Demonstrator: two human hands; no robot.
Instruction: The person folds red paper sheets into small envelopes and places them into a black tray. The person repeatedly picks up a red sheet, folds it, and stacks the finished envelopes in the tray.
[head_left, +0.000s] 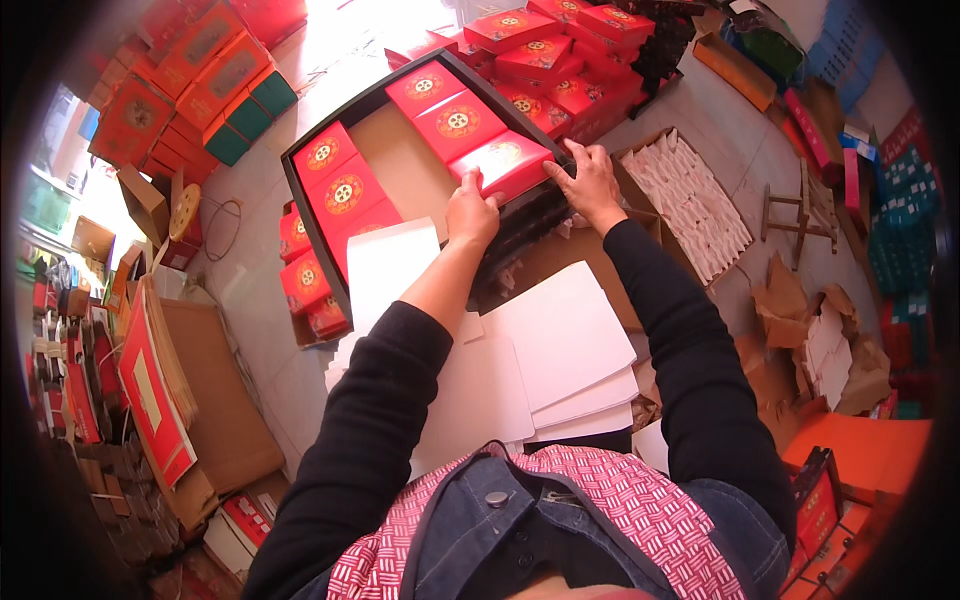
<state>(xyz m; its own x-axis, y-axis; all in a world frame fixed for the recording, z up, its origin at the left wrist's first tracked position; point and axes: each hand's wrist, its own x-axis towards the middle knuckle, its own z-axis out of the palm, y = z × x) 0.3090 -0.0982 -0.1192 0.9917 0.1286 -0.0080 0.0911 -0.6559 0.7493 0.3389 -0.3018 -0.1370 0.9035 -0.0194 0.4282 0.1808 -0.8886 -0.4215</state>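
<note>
A black tray-like frame (317, 262) with a tan base holds two rows of small red boxes with round gold emblems. At the near end of its right row lies a glossy red box (504, 161), slightly tilted. My left hand (472, 214) touches that box's near left corner with thumb and fingertips. My right hand (589, 180) is at its right end, over the frame's right rim; whether it grips box or rim I cannot tell. White card sheets (562, 337) lie fanned out before me, and an upright white flap (394, 262) stands at the frame's near left corner.
A pile of red boxes (536, 52) lies beyond the frame. On the right are a carton of folded white paper pieces (686, 202) and a small wooden stool (802, 214). Flattened cardboard (217, 390) leans at left; stacked orange and green boxes (251, 116) stand at upper left.
</note>
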